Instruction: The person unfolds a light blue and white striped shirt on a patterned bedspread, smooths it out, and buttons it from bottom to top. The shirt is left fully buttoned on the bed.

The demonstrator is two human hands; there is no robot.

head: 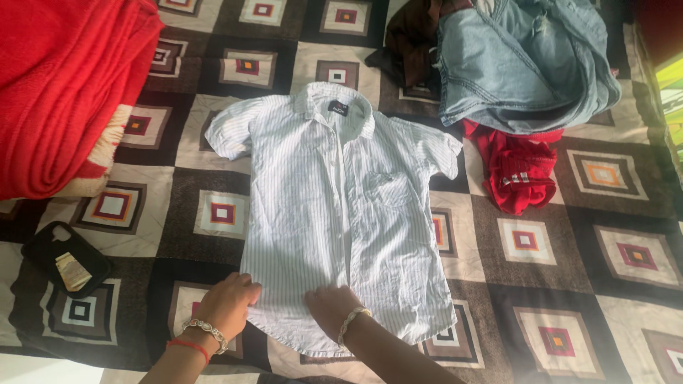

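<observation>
**While both hands press the hem, the striped shirt lies flat on the bed**

So, only one view here, the head camera looking straight down. The white striped short-sleeved shirt [341,213] is spread out face up in the middle of the bed, collar pointing away, sleeves out to both sides, buttoned down the front. It sits on a bedspread [605,235] with brown, black and cream squares.

Left hand [229,302] rests at the bottom left corner of the shirt, fingers touching the hem edge, pretty flat, not gripping anything. It's got a silver bracelet and a red thread on the wrist. Right hand [331,307] lies palm down on the lower middle of the shirt, fingers loosely together, also holding nothing, with a beaded bracelet on the wrist.

Other stuff around: a folded red blanket [64,85] at the far left, a black phone case [65,259] near the left edge with some folded paper on it, a pile of blue denim [526,64] at the far right with a dark brown garment [413,39] beside it, and a crumpled red garment [519,174] just beside the shirt's right sleeve.
</observation>
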